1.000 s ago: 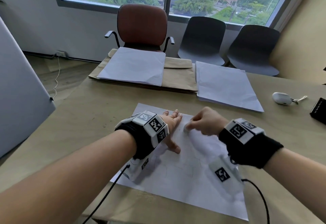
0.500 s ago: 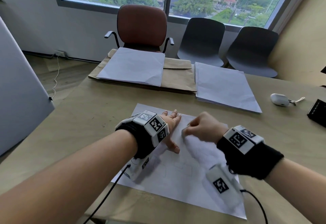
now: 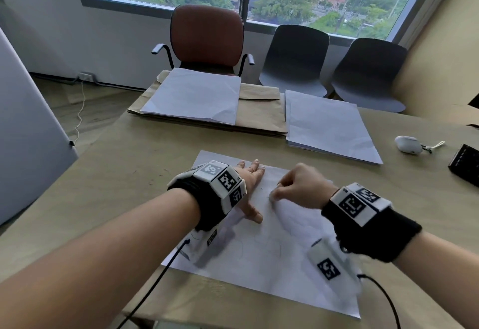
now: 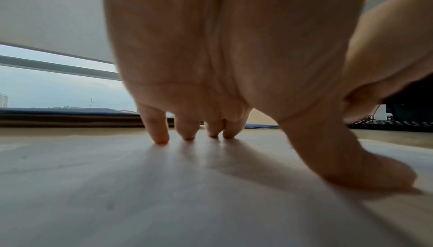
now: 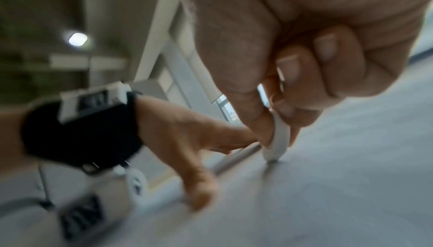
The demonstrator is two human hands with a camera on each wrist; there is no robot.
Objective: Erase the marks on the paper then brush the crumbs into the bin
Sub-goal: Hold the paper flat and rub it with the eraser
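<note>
A white sheet of paper (image 3: pixel 269 258) with faint pencil lines lies on the table in front of me. My left hand (image 3: pixel 250 186) lies flat on its upper left part, fingers (image 4: pixel 161 130) straight and thumb spread, pressing it down. My right hand (image 3: pixel 298 186) is curled, and its thumb and fingers pinch a small white eraser (image 5: pixel 277 139). The eraser's tip touches the paper just right of the left hand. In the head view the eraser (image 3: pixel 272 197) barely shows under the knuckles. No bin is in view.
Two stacks of white paper (image 3: pixel 194 95) (image 3: pixel 329 126) lie further back, the left one on brown envelopes (image 3: pixel 259 118). A white earbud case (image 3: pixel 408 144) and a black device (image 3: pixel 466 165) sit at the right. Chairs (image 3: pixel 207 38) stand behind the table. Cables trail from both wrists.
My right hand with the eraser has slid back toward me and slightly left across the paper. The left hand has stayed in place.
</note>
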